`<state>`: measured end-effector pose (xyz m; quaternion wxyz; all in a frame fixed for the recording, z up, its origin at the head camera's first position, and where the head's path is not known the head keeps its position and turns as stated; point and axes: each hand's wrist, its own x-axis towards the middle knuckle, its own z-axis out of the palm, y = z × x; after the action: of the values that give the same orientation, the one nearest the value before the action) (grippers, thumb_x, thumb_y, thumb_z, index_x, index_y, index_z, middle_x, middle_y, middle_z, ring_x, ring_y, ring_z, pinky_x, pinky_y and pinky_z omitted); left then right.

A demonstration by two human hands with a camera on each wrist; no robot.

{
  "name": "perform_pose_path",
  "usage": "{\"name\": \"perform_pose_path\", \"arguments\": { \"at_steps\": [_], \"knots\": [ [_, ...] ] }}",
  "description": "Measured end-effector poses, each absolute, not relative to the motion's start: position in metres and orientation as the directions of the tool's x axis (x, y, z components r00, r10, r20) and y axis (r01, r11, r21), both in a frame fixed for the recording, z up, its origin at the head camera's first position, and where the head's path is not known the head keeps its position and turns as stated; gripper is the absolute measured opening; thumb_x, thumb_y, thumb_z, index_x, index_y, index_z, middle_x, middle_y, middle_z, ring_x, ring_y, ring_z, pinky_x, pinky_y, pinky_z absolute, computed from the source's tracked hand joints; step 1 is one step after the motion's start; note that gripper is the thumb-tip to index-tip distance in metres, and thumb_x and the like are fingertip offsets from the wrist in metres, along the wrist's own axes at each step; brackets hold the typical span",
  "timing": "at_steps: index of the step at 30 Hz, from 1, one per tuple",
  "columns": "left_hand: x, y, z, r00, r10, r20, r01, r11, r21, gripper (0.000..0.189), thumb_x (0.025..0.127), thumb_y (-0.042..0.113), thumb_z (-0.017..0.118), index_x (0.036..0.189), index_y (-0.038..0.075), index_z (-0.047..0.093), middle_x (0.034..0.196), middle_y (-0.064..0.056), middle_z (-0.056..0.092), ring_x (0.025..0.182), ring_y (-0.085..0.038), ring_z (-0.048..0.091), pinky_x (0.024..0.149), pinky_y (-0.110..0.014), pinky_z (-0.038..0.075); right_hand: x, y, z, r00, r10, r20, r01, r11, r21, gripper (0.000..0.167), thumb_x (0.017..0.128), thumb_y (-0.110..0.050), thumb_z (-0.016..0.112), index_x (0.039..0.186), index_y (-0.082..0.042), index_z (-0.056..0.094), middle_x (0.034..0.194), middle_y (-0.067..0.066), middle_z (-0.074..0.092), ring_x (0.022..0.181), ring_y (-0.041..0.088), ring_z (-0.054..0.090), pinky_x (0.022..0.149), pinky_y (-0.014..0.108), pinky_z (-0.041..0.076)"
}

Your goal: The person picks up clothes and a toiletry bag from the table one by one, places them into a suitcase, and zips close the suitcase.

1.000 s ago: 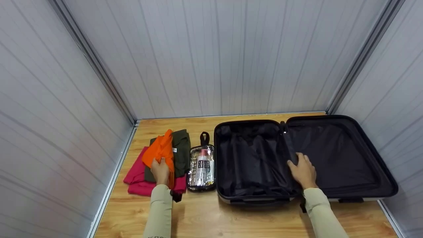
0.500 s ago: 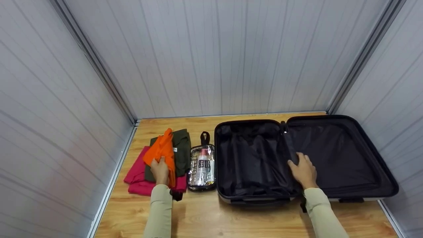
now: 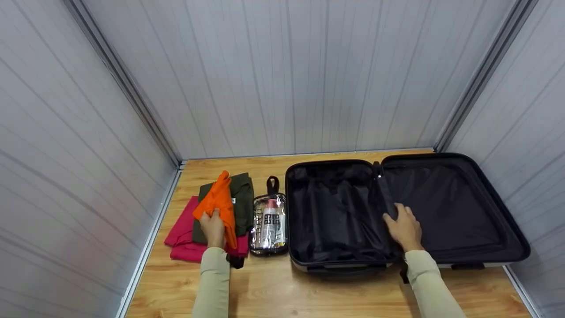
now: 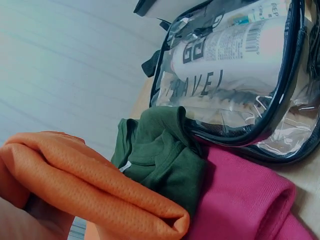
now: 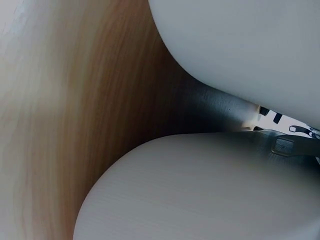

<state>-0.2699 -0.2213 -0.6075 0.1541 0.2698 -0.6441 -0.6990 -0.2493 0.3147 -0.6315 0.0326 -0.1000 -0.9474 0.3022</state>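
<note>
My left hand pinches a folded orange garment, thumb on top, over a stack of clothes. In the left wrist view the orange cloth is a dimpled fabric folded in layers. Below it lie a dark green shirt with a small white label and a pinkish-red garment. My right hand grips the middle edge of an open black-lined suitcase, its thumb on the left side and fingers on the right. Only the pale outer shells show in the right wrist view, with the hand hidden.
A clear travel pouch with a pink-topped bottle stands between the clothes and the suitcase. The suitcase's other half lies flat on the right. Grey panel walls enclose the wooden floor.
The orange garment has shifted slightly right in my left hand, its left corner drawn in and its lower corner swung out. My right hand and the suitcase have stayed put.
</note>
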Motion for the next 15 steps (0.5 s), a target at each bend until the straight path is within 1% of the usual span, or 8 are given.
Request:
{"name": "perform_pose_path", "arguments": {
  "at_steps": [3, 6, 8, 11, 13, 15],
  "knots": [
    [-0.27, -0.221, -0.607, -0.809, -0.565, -0.165, -0.118, -0.119, 0.986, 0.027, 0.107, 0.013, 0.046, 0.122, -0.008, 0.054, 0.112, -0.014, 0.057, 0.091, -0.015, 0.056, 0.075, -0.02, 0.048, -0.25, 0.315, -0.632, -0.979, 0.205, -0.006, 0.171, 0.8, -0.575, 0.065, 0.103, -0.04, 0.056, 0.155, -0.005, 0.038, 0.146, 0.028, 0.047, 0.11, 0.052, 0.059, 0.093, 0.064, 0.047],
    [-0.27, -0.22, -0.605, -0.818, -0.551, -0.166, -0.111, -0.131, 0.985, 0.028, 0.108, 0.013, 0.045, 0.124, -0.008, 0.054, 0.113, -0.015, 0.058, 0.091, -0.015, 0.058, 0.075, -0.02, 0.049, -0.25, 0.315, -0.633, -0.978, 0.207, -0.006, 0.173, 0.798, -0.577, 0.066, 0.102, -0.04, 0.057, 0.155, -0.004, 0.039, 0.146, 0.029, 0.047, 0.111, 0.053, 0.058, 0.094, 0.064, 0.046],
    [-0.27, -0.219, -0.603, -0.828, -0.534, -0.17, -0.102, -0.154, 0.983, 0.031, 0.108, 0.014, 0.044, 0.129, -0.008, 0.053, 0.119, -0.017, 0.058, 0.096, -0.017, 0.059, 0.076, -0.02, 0.05, -0.25, 0.315, -0.633, -0.978, 0.21, -0.008, 0.175, 0.796, -0.579, 0.066, 0.102, -0.04, 0.057, 0.155, -0.005, 0.039, 0.147, 0.029, 0.047, 0.113, 0.054, 0.058, 0.095, 0.065, 0.046],
    [-0.27, -0.218, -0.599, -0.845, -0.508, -0.169, -0.093, -0.171, 0.981, 0.036, 0.109, 0.014, 0.043, 0.139, -0.006, 0.051, 0.129, -0.02, 0.059, 0.106, -0.021, 0.061, 0.08, -0.021, 0.053, -0.25, 0.315, -0.634, -0.977, 0.212, -0.01, 0.178, 0.795, -0.58, 0.066, 0.102, -0.041, 0.057, 0.155, -0.005, 0.039, 0.147, 0.028, 0.047, 0.114, 0.054, 0.057, 0.096, 0.066, 0.045],
    [-0.27, -0.217, -0.596, -0.855, -0.49, -0.172, -0.091, -0.185, 0.979, 0.04, 0.11, 0.014, 0.042, 0.145, -0.004, 0.048, 0.137, -0.021, 0.057, 0.115, -0.025, 0.06, 0.087, -0.024, 0.052, -0.25, 0.315, -0.634, -0.977, 0.214, -0.012, 0.18, 0.793, -0.581, 0.066, 0.102, -0.041, 0.056, 0.155, -0.006, 0.039, 0.148, 0.028, 0.046, 0.115, 0.054, 0.057, 0.097, 0.066, 0.045],
    [-0.271, -0.216, -0.593, -0.861, -0.478, -0.17, -0.09, -0.187, 0.978, 0.042, 0.11, 0.015, 0.041, 0.148, -0.002, 0.046, 0.14, -0.021, 0.056, 0.12, -0.027, 0.058, 0.088, -0.024, 0.052, -0.25, 0.314, -0.633, -0.977, 0.214, -0.012, 0.181, 0.792, -0.583, 0.066, 0.102, -0.04, 0.056, 0.155, -0.005, 0.038, 0.149, 0.028, 0.046, 0.116, 0.055, 0.056, 0.097, 0.066, 0.044]
  ]
}}
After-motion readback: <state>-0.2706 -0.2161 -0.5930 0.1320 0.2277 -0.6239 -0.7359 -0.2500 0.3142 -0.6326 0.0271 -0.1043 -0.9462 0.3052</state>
